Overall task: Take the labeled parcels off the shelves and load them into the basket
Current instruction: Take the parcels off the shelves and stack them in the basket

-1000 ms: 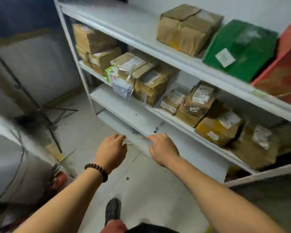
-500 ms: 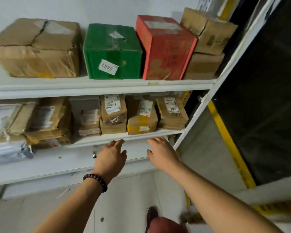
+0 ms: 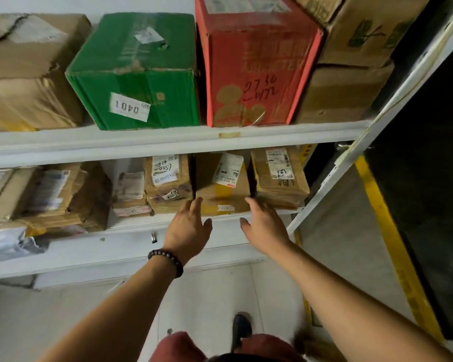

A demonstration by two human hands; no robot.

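We note left hand (image 3: 188,231) and right hand (image 3: 264,228), fingers spread, flanking the labelled parcel (image 3: 221,189) on its shelf (image 3: 131,222).

Both bare forearms stretch forward from the lower corners and draw closer together toward the hands. The left hand (image 3: 187,228) shows its back, with the fingers (image 3: 194,205) straight, close together and pointing ahead, and the thumb spread out to its right. The right hand (image 3: 266,226) lies just beside it at the same height, also back up, fingers extended ahead and thumb spread to its left, so the two thumbs face each other across a gap. Neither hand holds anything. A dark beaded bracelet (image 3: 166,261) circles the left wrist.
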